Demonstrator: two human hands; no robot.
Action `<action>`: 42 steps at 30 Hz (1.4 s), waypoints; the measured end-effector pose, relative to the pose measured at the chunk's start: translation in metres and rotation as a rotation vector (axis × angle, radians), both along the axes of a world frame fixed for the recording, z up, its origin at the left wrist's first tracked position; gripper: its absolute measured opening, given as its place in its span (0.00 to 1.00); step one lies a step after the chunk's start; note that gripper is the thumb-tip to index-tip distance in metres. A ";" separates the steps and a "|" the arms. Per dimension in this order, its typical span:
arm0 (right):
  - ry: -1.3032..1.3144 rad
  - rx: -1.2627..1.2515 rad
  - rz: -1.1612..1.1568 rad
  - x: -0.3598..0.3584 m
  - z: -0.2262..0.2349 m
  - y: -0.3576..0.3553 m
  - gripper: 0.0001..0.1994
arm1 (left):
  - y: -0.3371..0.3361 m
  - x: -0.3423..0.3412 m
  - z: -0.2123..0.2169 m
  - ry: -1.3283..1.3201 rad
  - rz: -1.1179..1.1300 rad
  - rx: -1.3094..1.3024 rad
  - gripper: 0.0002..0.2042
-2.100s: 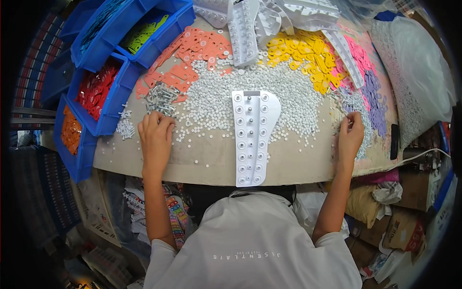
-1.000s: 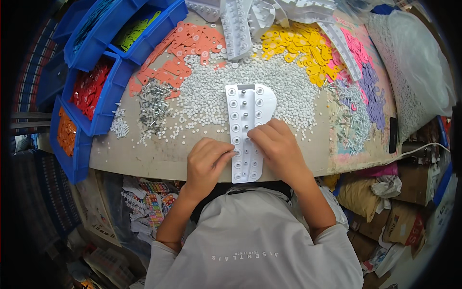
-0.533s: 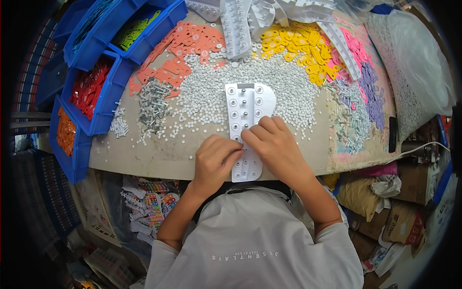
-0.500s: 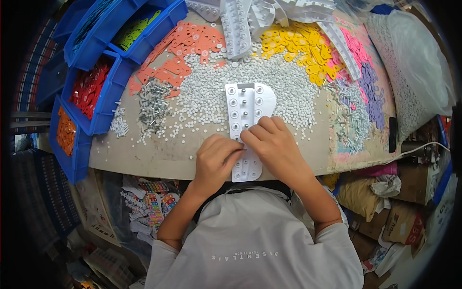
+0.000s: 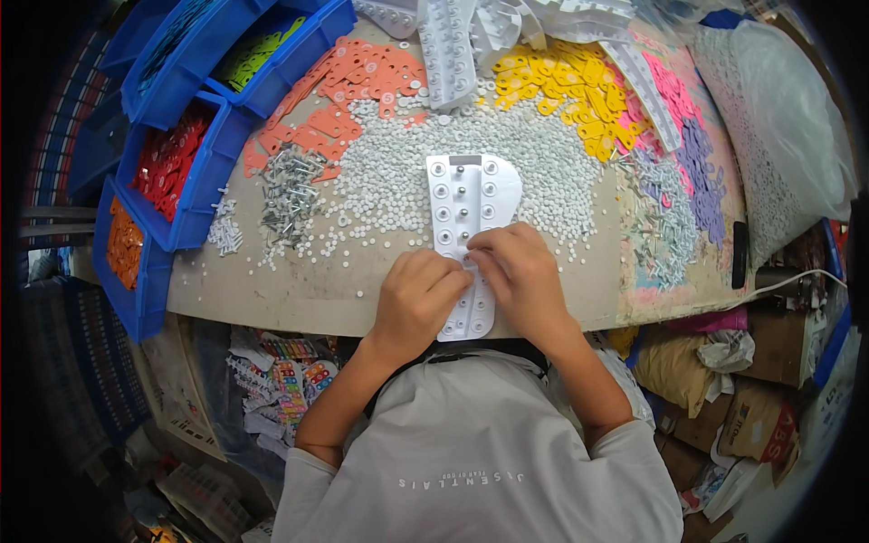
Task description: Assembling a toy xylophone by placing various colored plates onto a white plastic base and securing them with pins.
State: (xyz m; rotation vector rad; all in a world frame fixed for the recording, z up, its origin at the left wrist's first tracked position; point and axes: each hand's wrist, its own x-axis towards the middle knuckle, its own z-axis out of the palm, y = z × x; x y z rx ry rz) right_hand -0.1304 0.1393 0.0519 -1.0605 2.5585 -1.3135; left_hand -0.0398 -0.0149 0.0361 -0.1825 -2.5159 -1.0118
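Note:
A white plastic holder [image 5: 445,192] lies lengthwise on the table in front of me. Round sockets run along both its sides, and silver studs stand in a row down its middle. My left hand [image 5: 415,303] is over the lower left part of the holder, its thumb and fingers pinched; whatever is in them is too small or hidden. My right hand [image 5: 518,276] reaches in from the other side, thumb and forefinger curled close together above the middle row. Anything between those fingertips cannot be made out. Both hands cover part of the lower sockets.
Small white discs [image 5: 389,163] spread behind the holder. Metal screws [image 5: 291,195] lie in a heap at left, more screws [image 5: 665,226] at right. Flat orange [image 5: 371,72], yellow [image 5: 579,86] and purple [image 5: 695,167] pieces surround them. Blue bins [image 5: 195,231] line the left; a clear bag [image 5: 769,136] stands right.
My right hand has drawn back slightly from the holder, its thumb and forefinger now showing in a pinch. The left hand has shifted a little to the right.

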 end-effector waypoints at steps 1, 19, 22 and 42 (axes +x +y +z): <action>0.000 0.000 0.000 0.001 0.001 0.000 0.07 | 0.000 0.000 0.000 0.008 -0.019 -0.020 0.09; -0.022 -0.088 0.033 0.041 -0.009 0.018 0.09 | -0.030 0.014 0.000 -0.032 0.296 0.016 0.03; 0.125 -0.002 0.106 0.040 -0.012 0.017 0.09 | -0.064 0.028 0.002 -0.115 0.435 0.021 0.04; 0.202 0.372 -0.515 -0.029 0.006 0.109 0.10 | -0.131 0.010 -0.015 -0.138 0.593 -0.386 0.08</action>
